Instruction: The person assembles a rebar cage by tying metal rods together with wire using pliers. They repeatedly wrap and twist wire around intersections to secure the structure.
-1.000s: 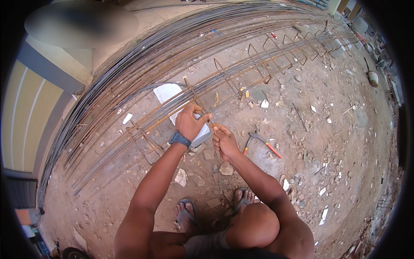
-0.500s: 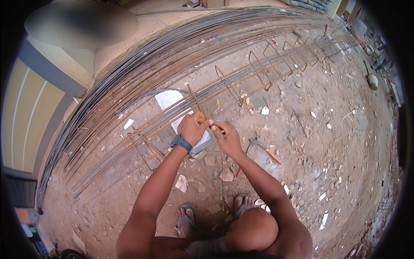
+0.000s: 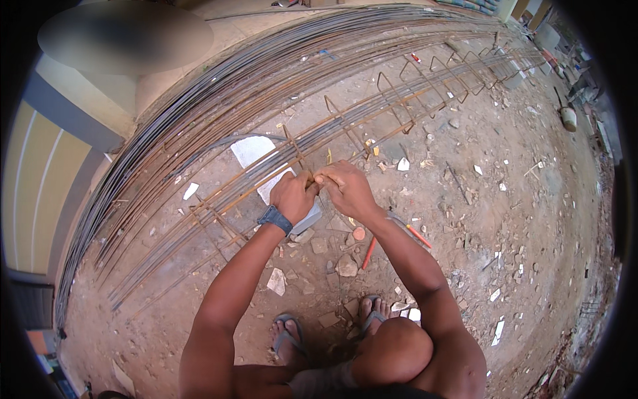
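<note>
Two hands meet on a rusty steel bar cage lying on the dirt ground.

The left hand (image 3: 292, 195) and right hand (image 3: 345, 187) touch at one joint of the cage (image 3: 372, 126), fingers pinched narrow on what looks like thin tie wire, though it is too small to tell for sure. Working close together likely lets one hand steady the joint. A big bundle of long bars (image 3: 219, 100) hems in the far side; the rubble-strewn ground (image 3: 505, 219) to the right lies open. An orange-handled tool (image 3: 413, 231) rests just beside the right wrist.
</note>
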### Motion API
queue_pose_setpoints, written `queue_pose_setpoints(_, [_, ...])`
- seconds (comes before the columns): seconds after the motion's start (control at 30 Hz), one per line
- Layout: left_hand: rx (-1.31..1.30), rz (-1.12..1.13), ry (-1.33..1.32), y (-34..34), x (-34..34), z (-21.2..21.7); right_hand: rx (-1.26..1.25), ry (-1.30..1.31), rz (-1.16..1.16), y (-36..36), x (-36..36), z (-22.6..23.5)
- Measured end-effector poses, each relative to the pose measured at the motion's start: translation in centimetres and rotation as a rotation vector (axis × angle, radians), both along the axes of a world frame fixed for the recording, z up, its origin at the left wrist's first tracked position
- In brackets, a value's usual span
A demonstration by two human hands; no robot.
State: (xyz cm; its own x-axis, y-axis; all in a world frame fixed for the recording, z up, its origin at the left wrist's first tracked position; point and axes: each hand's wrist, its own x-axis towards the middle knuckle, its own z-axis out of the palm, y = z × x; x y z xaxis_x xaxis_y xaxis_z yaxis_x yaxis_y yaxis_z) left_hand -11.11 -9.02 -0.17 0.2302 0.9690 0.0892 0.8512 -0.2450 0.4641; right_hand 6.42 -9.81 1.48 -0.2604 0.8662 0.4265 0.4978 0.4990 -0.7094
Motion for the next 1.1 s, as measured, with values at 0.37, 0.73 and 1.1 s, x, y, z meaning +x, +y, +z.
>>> queue_pose_setpoints(0.37, [0.116, -0.024, -0.285, -0.1, -0.7, -1.8, -0.252, 0.636, -0.252, -4.4, -1.9, -5.6])
queue_pose_setpoints(0.73, [0.066, -0.237, -0.243, 1.1, -1.5, -1.0, -0.908, 1.286, -0.181, -2.9, -1.0, -8.4])
queue_pose_setpoints(1.1, [-0.071, -0.261, -0.329, 1.7, -1.6, -0.3, -1.013, 1.097, -0.135, -0.8, -1.2, -10.4])
